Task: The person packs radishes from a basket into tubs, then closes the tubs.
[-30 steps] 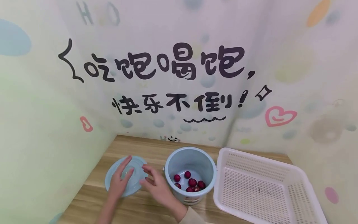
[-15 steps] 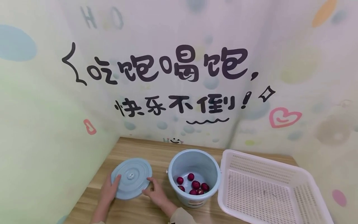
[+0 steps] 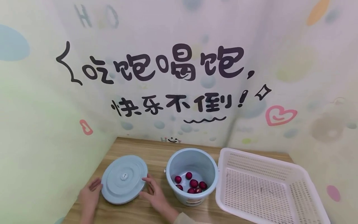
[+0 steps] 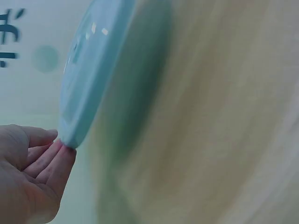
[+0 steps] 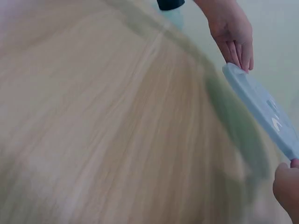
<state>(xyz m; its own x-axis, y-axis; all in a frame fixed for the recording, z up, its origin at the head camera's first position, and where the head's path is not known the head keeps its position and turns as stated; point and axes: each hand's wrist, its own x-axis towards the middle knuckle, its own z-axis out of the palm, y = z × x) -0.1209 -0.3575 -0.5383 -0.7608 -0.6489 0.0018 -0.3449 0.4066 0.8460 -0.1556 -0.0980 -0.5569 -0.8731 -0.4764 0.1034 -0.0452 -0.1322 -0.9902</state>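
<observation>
In the head view, a round blue lid (image 3: pixel 118 189) with a small knob hangs above the table's left part, face up. My left hand (image 3: pixel 89 194) touches its left rim; the left wrist view shows the thumb and fingertips of my left hand (image 4: pixel 32 172) pinching the lid's edge (image 4: pixel 93 79). Opposite, my right hand (image 3: pixel 155 194) holds the right rim by thumb and fingers. A gap and a shadow beneath the lid (image 5: pixel 264 109) show in the right wrist view. The blue bucket (image 3: pixel 193 199) stands right of the hands, with several dark red round fruits (image 3: pixel 193 183) inside.
A white perforated plastic basket (image 3: pixel 257 189) sits right of the bucket, nearly touching it. The wooden tabletop (image 3: pixel 145 149) ends against printed walls at the back and left.
First both hands hovered over the lid, then they took its rim from either side. The lid has now come up off the table, and the left hand has shifted outward left. The bucket stays put.
</observation>
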